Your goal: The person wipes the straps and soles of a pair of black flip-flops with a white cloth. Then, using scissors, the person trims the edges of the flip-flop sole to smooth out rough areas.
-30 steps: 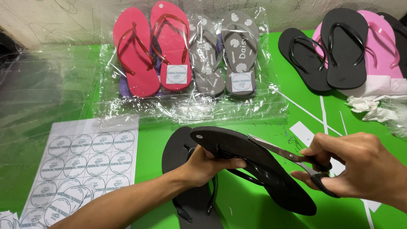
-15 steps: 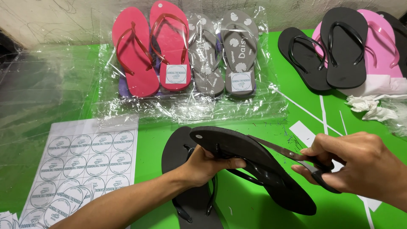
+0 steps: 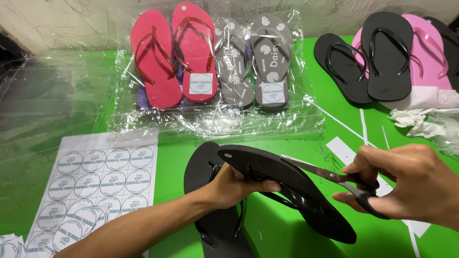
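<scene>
Your left hand (image 3: 239, 184) grips the black sandal (image 3: 287, 188) tilted above its mate (image 3: 203, 172), while your right hand (image 3: 411, 184) holds closed scissors (image 3: 334, 179) against its edge.

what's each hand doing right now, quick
Left hand: closed around a black flip-flop, held tilted above another black flip-flop.
Right hand: closed on scissors, blades at the held flip-flop's edge.
</scene>
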